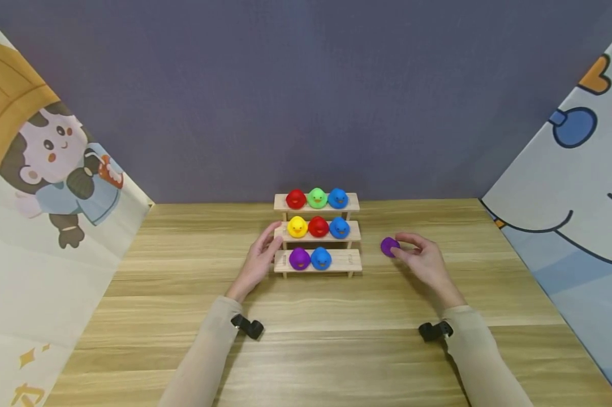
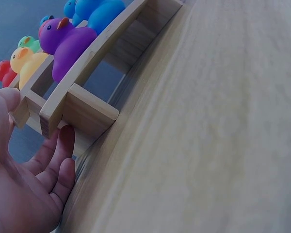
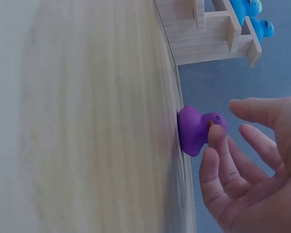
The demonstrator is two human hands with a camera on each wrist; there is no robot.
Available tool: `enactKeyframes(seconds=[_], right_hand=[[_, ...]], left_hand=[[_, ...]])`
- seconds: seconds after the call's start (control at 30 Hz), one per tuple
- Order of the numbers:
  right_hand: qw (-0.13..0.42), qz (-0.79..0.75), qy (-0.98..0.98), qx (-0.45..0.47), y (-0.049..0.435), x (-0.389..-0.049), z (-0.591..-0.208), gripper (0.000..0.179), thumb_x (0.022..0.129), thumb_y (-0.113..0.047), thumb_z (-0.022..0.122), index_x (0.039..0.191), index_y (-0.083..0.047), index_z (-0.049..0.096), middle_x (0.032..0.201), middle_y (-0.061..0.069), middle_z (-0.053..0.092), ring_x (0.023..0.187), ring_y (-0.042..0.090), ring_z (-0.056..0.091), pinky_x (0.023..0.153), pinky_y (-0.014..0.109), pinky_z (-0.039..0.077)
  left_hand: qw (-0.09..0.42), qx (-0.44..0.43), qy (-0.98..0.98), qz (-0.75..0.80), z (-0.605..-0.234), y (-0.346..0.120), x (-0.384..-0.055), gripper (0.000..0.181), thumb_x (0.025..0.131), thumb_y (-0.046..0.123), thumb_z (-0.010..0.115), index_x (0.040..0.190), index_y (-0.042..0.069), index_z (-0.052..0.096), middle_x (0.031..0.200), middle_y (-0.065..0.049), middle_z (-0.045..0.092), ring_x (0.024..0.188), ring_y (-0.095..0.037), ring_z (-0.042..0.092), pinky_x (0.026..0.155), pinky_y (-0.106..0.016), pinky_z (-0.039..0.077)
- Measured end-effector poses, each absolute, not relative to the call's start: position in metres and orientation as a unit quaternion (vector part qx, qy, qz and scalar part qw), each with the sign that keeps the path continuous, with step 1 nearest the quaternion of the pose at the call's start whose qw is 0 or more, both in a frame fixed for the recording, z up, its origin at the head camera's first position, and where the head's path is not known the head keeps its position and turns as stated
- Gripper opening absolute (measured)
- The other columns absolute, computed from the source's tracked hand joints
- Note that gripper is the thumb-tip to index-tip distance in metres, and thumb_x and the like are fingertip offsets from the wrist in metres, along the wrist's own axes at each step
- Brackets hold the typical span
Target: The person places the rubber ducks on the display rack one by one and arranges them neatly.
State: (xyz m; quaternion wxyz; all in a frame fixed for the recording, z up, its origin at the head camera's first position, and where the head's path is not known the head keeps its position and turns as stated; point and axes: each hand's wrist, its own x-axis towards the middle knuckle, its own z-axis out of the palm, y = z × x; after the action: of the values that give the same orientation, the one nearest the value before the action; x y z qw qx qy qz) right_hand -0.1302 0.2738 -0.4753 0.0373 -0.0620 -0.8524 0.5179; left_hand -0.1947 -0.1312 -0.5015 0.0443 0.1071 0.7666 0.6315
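Note:
A small wooden three-tier rack [image 1: 348,260] holds rubber ducks. Its bottom step bears a purple duck [image 1: 300,259] and a blue duck [image 1: 321,259], with bare wood to their right. At the rack's left end is my left hand [image 1: 257,261], fingers loosely bent around the step ends [image 2: 48,119]. To the right of the rack, another purple duck [image 3: 191,131] sits on the table. My right hand [image 1: 424,261] is around this duck's head; one fingertip overlaps the beak in the right wrist view, while another digit stands apart from it.
Yellow [image 1: 297,226], red [image 1: 318,226] and blue [image 1: 339,228] ducks fill the middle step. Red [image 1: 296,199], green [image 1: 317,198] and blue [image 1: 338,198] ducks stand on the top step. Behind the wooden table [image 1: 336,350] rises a dark wall [image 1: 316,102]; printed panels flank both sides.

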Motion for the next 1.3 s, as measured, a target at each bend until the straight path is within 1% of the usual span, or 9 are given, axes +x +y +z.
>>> enactKeyframes(seconds=[0.13, 0.23, 0.37, 0.5, 0.7, 0.8, 0.97, 1.1, 1.3], right_hand=[[0.035, 0.505, -0.86, -0.059, 0.2759, -0.1317, -0.4777, 0.049, 0.098, -0.019, 0.078, 0.141, 0.001, 0.065, 0.142, 0.026, 0.066, 0.08, -0.005, 0.068, 0.071, 0.017, 0.056], [0.028, 0.492, -0.868, -0.057, 0.2769, -0.1322, -0.4786, 0.048, 0.099, -0.019, 0.077, 0.141, 0.001, 0.065, 0.142, 0.027, 0.066, 0.084, -0.007, 0.067, 0.074, 0.016, 0.056], [0.018, 0.48, -0.876, -0.055, 0.2777, -0.1331, -0.4795, 0.047, 0.099, -0.019, 0.076, 0.14, 0.001, 0.065, 0.142, 0.026, 0.067, 0.087, -0.007, 0.066, 0.076, 0.016, 0.055], [0.013, 0.469, -0.882, -0.054, 0.2787, -0.133, -0.479, 0.046, 0.1, -0.02, 0.076, 0.14, 0.0, 0.066, 0.141, 0.024, 0.068, 0.088, -0.004, 0.067, 0.075, 0.017, 0.054], [0.015, 0.46, -0.886, -0.057, 0.2798, -0.133, -0.4793, 0.045, 0.1, -0.021, 0.076, 0.139, -0.001, 0.067, 0.139, 0.023, 0.069, 0.087, -0.003, 0.067, 0.075, 0.018, 0.053], [0.019, 0.461, -0.885, -0.06, 0.2797, -0.1334, -0.4804, 0.045, 0.1, -0.023, 0.077, 0.138, -0.001, 0.068, 0.138, 0.024, 0.07, 0.086, -0.004, 0.066, 0.074, 0.018, 0.053], [0.022, 0.459, -0.886, -0.07, 0.2796, -0.1335, -0.4813, 0.046, 0.099, -0.026, 0.078, 0.137, -0.002, 0.069, 0.136, 0.023, 0.072, 0.085, -0.004, 0.067, 0.074, 0.018, 0.052], [0.019, 0.46, -0.885, -0.071, 0.2802, -0.1331, -0.4812, 0.048, 0.099, -0.028, 0.078, 0.138, -0.002, 0.068, 0.137, 0.023, 0.071, 0.088, -0.005, 0.067, 0.076, 0.017, 0.053], [0.017, 0.48, -0.874, -0.076, 0.2806, -0.1322, -0.481, 0.049, 0.098, -0.027, 0.079, 0.138, -0.002, 0.068, 0.138, 0.024, 0.07, 0.086, -0.007, 0.068, 0.075, 0.017, 0.054]], left_hand=[[0.042, 0.105, 0.767, 0.632, -0.5015, -0.131, -0.1945, 0.052, 0.114, 0.031, 0.053, 0.164, 0.019, 0.044, 0.125, -0.025, 0.064, 0.094, -0.019, 0.057, 0.081, -0.029, 0.049], [0.042, 0.106, 0.766, 0.633, -0.5013, -0.1305, -0.1944, 0.051, 0.114, 0.03, 0.052, 0.164, 0.019, 0.044, 0.121, -0.024, 0.064, 0.087, -0.018, 0.055, 0.078, -0.028, 0.048], [0.044, 0.106, 0.765, 0.634, -0.5008, -0.1299, -0.1944, 0.051, 0.114, 0.03, 0.052, 0.163, 0.018, 0.044, 0.118, -0.023, 0.063, 0.083, -0.016, 0.053, 0.075, -0.027, 0.047], [0.043, 0.107, 0.764, 0.634, -0.5001, -0.1296, -0.194, 0.051, 0.114, 0.03, 0.052, 0.164, 0.019, 0.044, 0.115, -0.022, 0.062, 0.08, -0.016, 0.052, 0.074, -0.026, 0.047], [0.041, 0.108, 0.766, 0.632, -0.5005, -0.1304, -0.1937, 0.052, 0.114, 0.031, 0.053, 0.164, 0.019, 0.044, 0.109, -0.019, 0.061, 0.079, -0.017, 0.05, 0.072, -0.027, 0.046], [0.042, 0.107, 0.766, 0.632, -0.5007, -0.1309, -0.1933, 0.052, 0.114, 0.031, 0.054, 0.163, 0.02, 0.044, 0.108, -0.019, 0.061, 0.079, -0.018, 0.051, 0.072, -0.027, 0.046], [0.042, 0.107, 0.766, 0.632, -0.5009, -0.1306, -0.1931, 0.052, 0.113, 0.032, 0.054, 0.164, 0.022, 0.044, 0.108, -0.02, 0.061, 0.085, -0.02, 0.053, 0.077, -0.029, 0.047], [0.041, 0.108, 0.767, 0.632, -0.5009, -0.1304, -0.1929, 0.052, 0.113, 0.032, 0.054, 0.163, 0.023, 0.045, 0.107, -0.021, 0.061, 0.087, -0.022, 0.053, 0.078, -0.03, 0.047], [0.042, 0.109, 0.766, 0.632, -0.5012, -0.1311, -0.193, 0.051, 0.114, 0.032, 0.054, 0.163, 0.023, 0.044, 0.107, -0.021, 0.06, 0.083, -0.02, 0.052, 0.075, -0.028, 0.046]])
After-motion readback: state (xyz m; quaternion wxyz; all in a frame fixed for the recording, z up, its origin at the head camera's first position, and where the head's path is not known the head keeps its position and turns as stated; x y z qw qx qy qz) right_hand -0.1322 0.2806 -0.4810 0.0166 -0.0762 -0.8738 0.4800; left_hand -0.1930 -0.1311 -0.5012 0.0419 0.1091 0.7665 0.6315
